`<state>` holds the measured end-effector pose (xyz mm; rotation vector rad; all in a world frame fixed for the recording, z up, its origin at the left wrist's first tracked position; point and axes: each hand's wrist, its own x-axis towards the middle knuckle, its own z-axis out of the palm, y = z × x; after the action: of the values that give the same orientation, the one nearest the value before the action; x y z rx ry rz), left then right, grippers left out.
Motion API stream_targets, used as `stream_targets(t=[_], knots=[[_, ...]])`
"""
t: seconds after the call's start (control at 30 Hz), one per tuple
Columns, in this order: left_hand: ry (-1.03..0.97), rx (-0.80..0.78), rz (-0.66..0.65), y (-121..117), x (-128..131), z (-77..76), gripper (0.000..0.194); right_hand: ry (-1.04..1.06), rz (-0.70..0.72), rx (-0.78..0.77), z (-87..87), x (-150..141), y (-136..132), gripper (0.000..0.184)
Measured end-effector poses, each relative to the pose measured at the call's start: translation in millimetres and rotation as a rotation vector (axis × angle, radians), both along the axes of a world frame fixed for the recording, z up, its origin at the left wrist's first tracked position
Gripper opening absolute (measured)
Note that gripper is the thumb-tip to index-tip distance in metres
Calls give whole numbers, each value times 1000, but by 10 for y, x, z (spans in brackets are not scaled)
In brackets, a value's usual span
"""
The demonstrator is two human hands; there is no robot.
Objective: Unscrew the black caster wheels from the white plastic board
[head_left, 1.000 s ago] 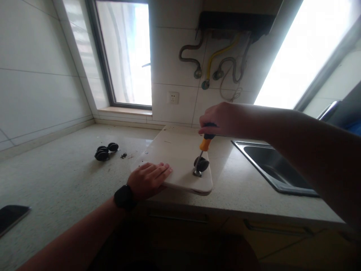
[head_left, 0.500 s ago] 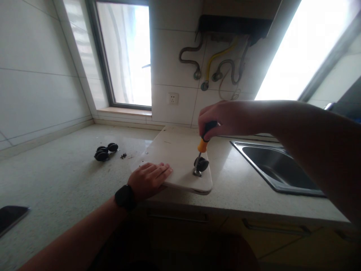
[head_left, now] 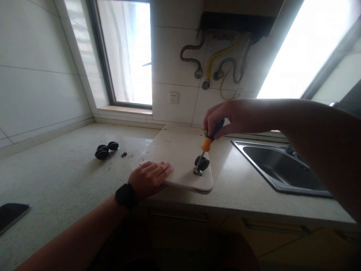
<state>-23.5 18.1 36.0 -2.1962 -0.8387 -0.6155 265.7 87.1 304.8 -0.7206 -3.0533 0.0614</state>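
Note:
A pale flat board point(head_left: 175, 150) lies on the stone counter point(head_left: 56, 180). My left hand point(head_left: 149, 177) rests flat on the board's near left corner, fingers stretched out; a black watch sits on that wrist. My right hand point(head_left: 225, 117) is closed round the black-and-orange handle of a screwdriver point(head_left: 207, 145). The screwdriver tilts, its tip down at the metal base of a black caster wheel point(head_left: 201, 164) that stands on the board's near right corner.
Two loose black caster wheels point(head_left: 105, 150) and some small screws point(head_left: 123, 154) lie on the counter to the left. A steel sink point(head_left: 279, 169) is at the right. A dark phone point(head_left: 11, 212) lies at the far left edge. Tiled walls and windows stand behind.
My right hand has shifted slightly to the right and turned on the handle, so the screwdriver leans more. The left hand and the board stay put.

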Motion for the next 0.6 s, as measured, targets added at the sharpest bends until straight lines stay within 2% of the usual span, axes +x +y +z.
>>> stream_targets(t=[0.13,0.3,0.43,0.5,0.6], knots=[[2,-14,16,4,-3,-16,45,11,-16,47,-10,-17,-21,22],[-2,7,12,12,1,-12,42,7,-200,260,-93,-121,-95,45],[3,7,5,13,7,-3,41,-92,-364,410,-161,-258,-145,60],[1,6,1,11,6,-3,41,-139,-401,437,-144,-309,-147,56],[2,-3,-3,6,1,-3,42,-131,-309,344,-45,-324,-145,31]])
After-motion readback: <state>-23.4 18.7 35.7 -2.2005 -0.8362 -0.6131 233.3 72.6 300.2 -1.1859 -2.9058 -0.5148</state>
